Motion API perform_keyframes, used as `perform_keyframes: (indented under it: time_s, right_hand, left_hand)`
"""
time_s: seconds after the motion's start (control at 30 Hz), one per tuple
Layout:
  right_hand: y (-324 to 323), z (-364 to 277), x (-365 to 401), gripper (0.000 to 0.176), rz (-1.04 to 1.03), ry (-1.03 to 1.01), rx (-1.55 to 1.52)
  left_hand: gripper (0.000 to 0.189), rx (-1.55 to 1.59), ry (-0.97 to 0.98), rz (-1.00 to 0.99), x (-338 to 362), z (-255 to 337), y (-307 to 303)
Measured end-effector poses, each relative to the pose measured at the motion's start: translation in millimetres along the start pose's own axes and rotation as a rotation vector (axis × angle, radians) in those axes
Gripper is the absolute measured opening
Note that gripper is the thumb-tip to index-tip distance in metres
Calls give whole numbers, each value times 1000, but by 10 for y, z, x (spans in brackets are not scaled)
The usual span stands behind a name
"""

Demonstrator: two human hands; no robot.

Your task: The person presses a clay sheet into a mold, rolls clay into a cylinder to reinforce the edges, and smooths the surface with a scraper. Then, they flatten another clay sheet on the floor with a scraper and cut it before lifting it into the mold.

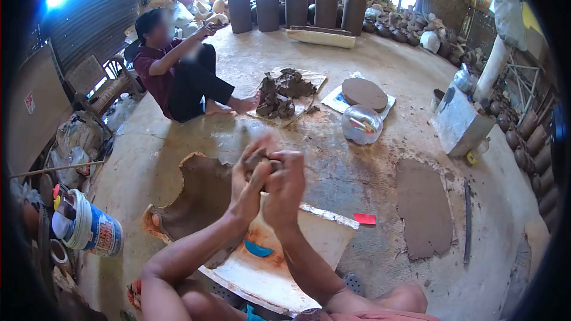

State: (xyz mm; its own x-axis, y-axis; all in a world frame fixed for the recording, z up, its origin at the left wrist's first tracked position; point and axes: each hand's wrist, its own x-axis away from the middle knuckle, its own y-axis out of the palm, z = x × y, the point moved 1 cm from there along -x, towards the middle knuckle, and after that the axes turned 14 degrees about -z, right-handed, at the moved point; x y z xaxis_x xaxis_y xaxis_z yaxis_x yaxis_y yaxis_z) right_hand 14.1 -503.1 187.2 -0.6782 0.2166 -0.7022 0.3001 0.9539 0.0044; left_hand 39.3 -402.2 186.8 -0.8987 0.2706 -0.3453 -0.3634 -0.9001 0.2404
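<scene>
Both my hands are raised together over a white curved mould (321, 232). My left hand (245, 187) and my right hand (285, 184) close round a lump of brown clay (257, 159), which shows only in part between the fingers. On the mould lies a blue half-moon scraper (258, 249), below my hands. To the left stands a curved sheet of clay (205, 193) with a ragged edge. A small red rectangular piece (364, 219) rests on the floor just right of the mould.
A flat clay slab (423, 208) and a dark bar (467, 223) lie to the right. Ahead are a clear tub (361, 126), a clay disc (364, 94), a clay heap (276, 101) and a seated person (166, 71). A bucket (104, 232) stands left, tall clay jars (297, 9) behind.
</scene>
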Motion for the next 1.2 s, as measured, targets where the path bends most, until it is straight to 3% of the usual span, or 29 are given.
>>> perform_keyframes:
  time_s: [0.03,0.07,0.1,0.17,0.2,0.23,0.3,0.37,0.43,0.5,0.57,0.6,0.63,0.67,0.8,0.83,0.93,1.03,1.1,1.13,1.2]
  right_hand:
    - [91,-97,-21,64,-99,-168,90]
    - [136,-119,19,81,-248,-69,73]
    - [104,-122,52,81,-252,-78,75]
    - [25,-60,77,94,-293,25,-18]
    - [104,-32,16,94,-304,10,-6]
    - [301,-37,-4,99,-250,5,15]
    - [508,12,-130,110,-132,-10,39]
    - [693,16,-197,123,1,-13,62]
    - [813,-164,-412,129,60,-52,80]
    - [826,-502,-382,124,-286,-26,-162]
    - [757,-321,-458,130,-266,-54,0]
    - [866,-331,-492,133,-274,-46,-46]
    - [983,-407,-485,136,-280,-30,-89]
    - [1118,-504,-443,141,-191,1,-29]
    - [1548,-666,20,135,-286,-133,106]
    - [1601,-702,-86,137,-296,-112,8]
    - [1783,-797,-325,144,-301,-1,-304]
    - [1840,-688,-399,149,-314,-51,-341]
    - [1972,-724,22,147,-583,-279,-55]
    - [2077,-764,225,142,-572,-217,-122]
    - [1902,-266,212,140,-671,-110,-222]
  left_hand:
    - [60,-133,-11,-56,-29,23,-87]
    - [45,-313,224,-40,-77,61,-152]
    - [45,-310,233,-37,-135,157,-250]
    - [31,21,-41,80,-243,305,-541]
    - [24,99,-39,94,-316,381,-741]
    - [27,276,-44,-46,-398,524,-1125]
    - [32,52,-271,-117,-206,316,-970]
    - [37,-92,160,-217,-135,-8,-497]
    - [40,36,75,-314,-183,274,-636]
    - [43,164,-76,-414,-84,475,-863]
    - [48,58,31,-546,-128,635,-1106]
    - [53,93,209,-575,-122,472,-1061]
    - [74,56,274,-609,-56,412,-899]
    - [74,74,273,-602,-48,408,-943]
    - [124,180,496,-327,-460,791,-1199]
    - [124,187,503,-332,-382,899,-1268]
    - [143,-193,496,-582,68,1036,-1473]
    - [142,-314,447,-686,116,1286,-1631]
    - [138,-177,523,-628,-49,1067,-1764]
    - [136,-44,518,-578,-59,935,-1878]
    - [133,224,490,-464,-8,756,-2046]
